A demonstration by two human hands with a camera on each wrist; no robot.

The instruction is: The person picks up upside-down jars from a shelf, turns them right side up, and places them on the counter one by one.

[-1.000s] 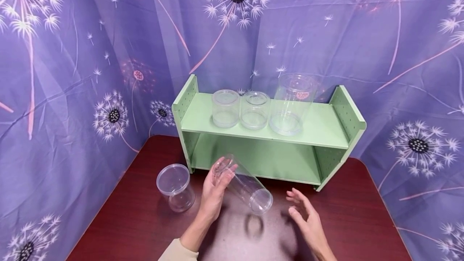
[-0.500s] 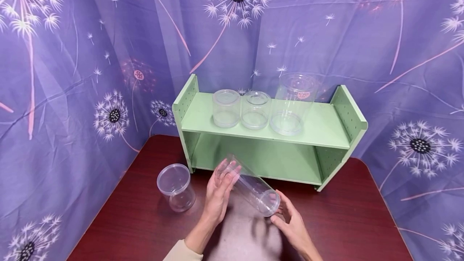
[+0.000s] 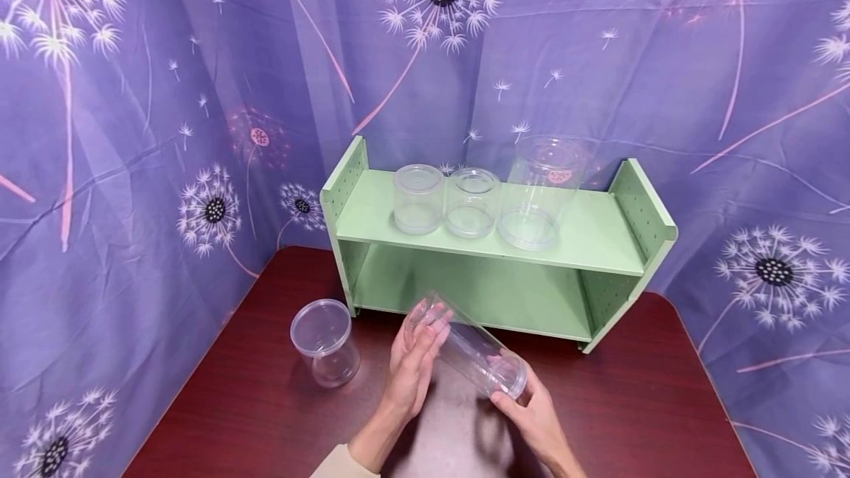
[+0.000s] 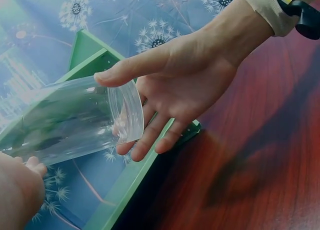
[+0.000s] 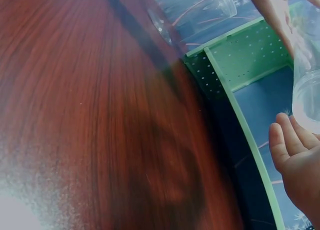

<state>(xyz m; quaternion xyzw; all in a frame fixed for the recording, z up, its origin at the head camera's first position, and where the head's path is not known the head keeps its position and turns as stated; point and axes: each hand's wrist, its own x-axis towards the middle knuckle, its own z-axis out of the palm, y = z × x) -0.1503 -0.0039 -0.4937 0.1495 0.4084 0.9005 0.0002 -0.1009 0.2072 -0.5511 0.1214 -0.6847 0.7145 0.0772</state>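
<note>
We found a long clear plastic tube (image 3: 468, 352) slanted between two hands, held above the dark red wood-grain table (image 3: 219, 404) in front of the pale green perforated shelf (image 3: 600, 231). The right hand (image 3: 536, 410) gripped the end farther from the shelf, thumb on one side and fingers round the other. At the other end, the left hand (image 3: 408, 371) had its thumb laid on the wall and its fingers nearly straight behind it; we could not tell how firmly it bore the weight. A clear plastic jar with a broad rim (image 3: 324, 345) stood upright in front of the shelf's left end, well apart from both hands. On the shelf's upper board we saw two short clear plastic jars (image 3: 418, 201) and, right of them, a tall wide clear plastic jar (image 3: 539, 194). We judged the step to be a two-handed handling of the tube, perhaps a handover; the next move seemed to call for a sure right-hand hold before the left let go.
</note>
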